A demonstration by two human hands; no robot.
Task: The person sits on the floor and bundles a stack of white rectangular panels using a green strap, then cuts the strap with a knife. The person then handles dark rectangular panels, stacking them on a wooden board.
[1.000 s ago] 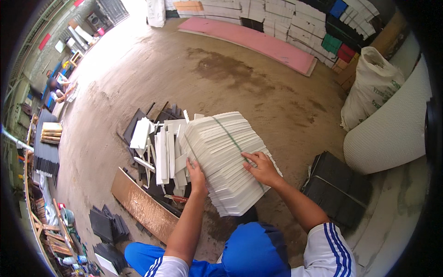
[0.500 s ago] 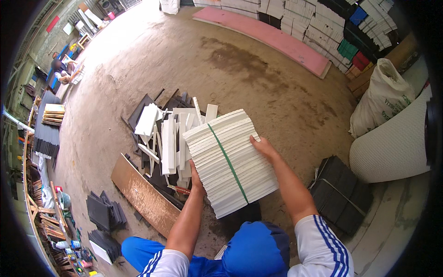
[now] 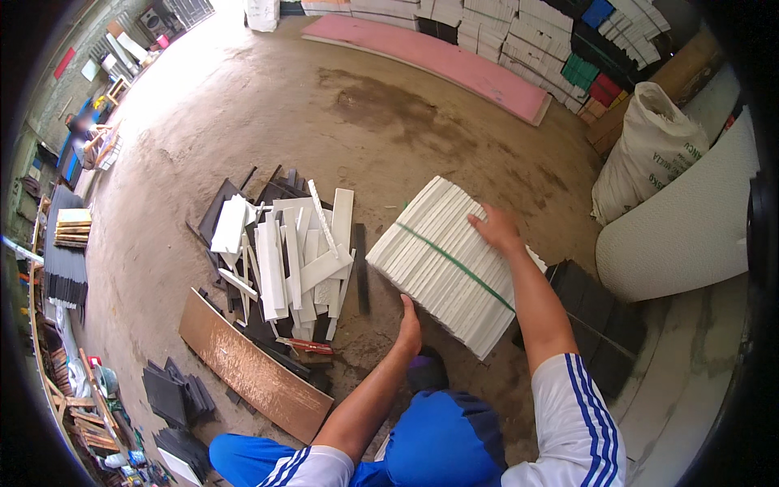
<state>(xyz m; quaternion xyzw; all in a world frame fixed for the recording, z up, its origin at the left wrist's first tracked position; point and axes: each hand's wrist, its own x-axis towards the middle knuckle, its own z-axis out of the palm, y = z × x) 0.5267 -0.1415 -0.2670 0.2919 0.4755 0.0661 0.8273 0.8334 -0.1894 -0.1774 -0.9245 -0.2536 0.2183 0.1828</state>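
A bundle of thin white strips [image 3: 442,264], tied with a green strap, is tilted between my arms. My right hand [image 3: 497,229] grips its far right edge, with the thumb over the top. At the near left edge, my left hand [image 3: 410,326] is against the bundle, its fingers partly hidden. Left of the bundle lies a loose pile of white and black strips [image 3: 280,252], with a red-handled tool [image 3: 308,346] at its near end. Partly behind my right forearm sits a strapped black block [image 3: 600,325].
A worn brown board [image 3: 243,357] lies at near left, beside stacked black pieces [image 3: 174,394]. A white sack [image 3: 649,154] and a large white roll [image 3: 677,227] stand at right. Beyond are a long pink board [image 3: 430,61] and stacked white bundles [image 3: 535,36]. Another person [image 3: 89,142] sits far left.
The bundle has moved right and turned, uncovering more of the strip pile. My right hand has shifted with it along its far edge, and my left hand has moved right to its near left edge.
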